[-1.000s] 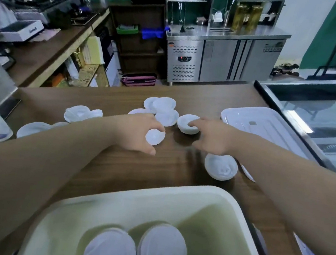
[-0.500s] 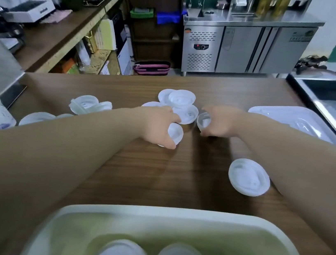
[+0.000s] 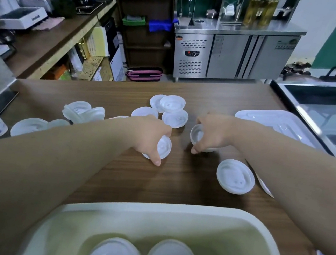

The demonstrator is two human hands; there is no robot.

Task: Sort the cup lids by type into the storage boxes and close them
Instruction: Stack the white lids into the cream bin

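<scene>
Head view is showing the left hand [image 3: 150, 136] gripping a flat lid [image 3: 164, 148] on the tabletop [image 3: 133, 184] beyond the storage box [image 3: 151, 208], the right hand [image 3: 215, 131] curling round a tilted lid [image 3: 197, 134] there too.

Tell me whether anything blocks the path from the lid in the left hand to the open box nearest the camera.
Nothing visible does. The left hand grips the lid, and only bare counter lies between it and the open storage box. The right hand holds another lid.

One head-worn wide-angle view looks forward and down over the wooden counter [image 3: 154, 186]. The storage box [image 3: 151, 209] lies nearest the lens
</scene>
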